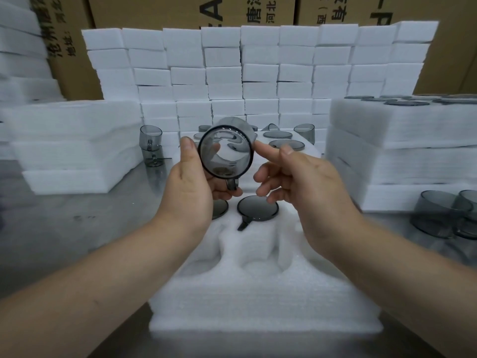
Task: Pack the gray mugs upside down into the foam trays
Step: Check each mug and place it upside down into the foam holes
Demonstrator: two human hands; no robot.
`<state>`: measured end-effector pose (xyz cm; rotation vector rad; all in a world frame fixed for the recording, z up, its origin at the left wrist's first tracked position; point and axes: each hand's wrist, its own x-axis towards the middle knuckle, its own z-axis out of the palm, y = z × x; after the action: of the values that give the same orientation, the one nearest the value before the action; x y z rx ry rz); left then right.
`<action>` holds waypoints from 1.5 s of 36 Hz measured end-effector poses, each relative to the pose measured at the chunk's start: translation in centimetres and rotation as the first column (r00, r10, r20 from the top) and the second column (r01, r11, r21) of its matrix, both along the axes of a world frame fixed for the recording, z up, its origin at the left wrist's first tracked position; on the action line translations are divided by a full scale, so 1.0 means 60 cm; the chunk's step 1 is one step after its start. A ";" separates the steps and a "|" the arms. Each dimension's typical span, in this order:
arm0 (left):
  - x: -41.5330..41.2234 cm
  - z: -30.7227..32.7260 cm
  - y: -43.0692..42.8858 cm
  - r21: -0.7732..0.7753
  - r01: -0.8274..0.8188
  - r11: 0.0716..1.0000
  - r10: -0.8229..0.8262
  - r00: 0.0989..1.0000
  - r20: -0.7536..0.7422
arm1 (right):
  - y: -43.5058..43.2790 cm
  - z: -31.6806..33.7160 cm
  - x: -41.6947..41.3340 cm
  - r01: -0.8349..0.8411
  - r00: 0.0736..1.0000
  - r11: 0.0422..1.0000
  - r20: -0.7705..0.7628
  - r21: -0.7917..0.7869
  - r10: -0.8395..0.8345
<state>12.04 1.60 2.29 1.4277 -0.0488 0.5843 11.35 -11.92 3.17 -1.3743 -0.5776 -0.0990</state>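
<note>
Left hand [188, 184] wraps the gray mug [225, 151], probably glass: stiff, slick, breakable; hold its wall. Right hand [307, 177] fingers [268, 152] hang loose.

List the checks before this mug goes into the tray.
1. Grip: left hand holds the gray translucent mug round its wall: ok.
2. Orientation: mug lies on its side, one end toward the camera, not upside down: not ok.
3. Support: right hand free, fingers relaxed beside the mug: ok.
4. Space: white foam tray has empty pockets in its near row: ok.
5. Neighbour: seated gray mug sits upside down in its pocket: ok.
6. Brownish patch low inside the held mug, dirt or fingers showing through: cannot tell.
</note>
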 end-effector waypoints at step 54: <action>-0.021 -0.009 -0.005 0.397 -0.024 0.918 -0.007 0.997 0.076 | -0.028 0.073 -0.017 0.420 0.896 0.713 0.380 -0.562 -0.228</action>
<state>10.79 1.31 1.72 1.8010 -0.2337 0.6613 10.33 -13.57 7.58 -2.1528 -0.6271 -0.4333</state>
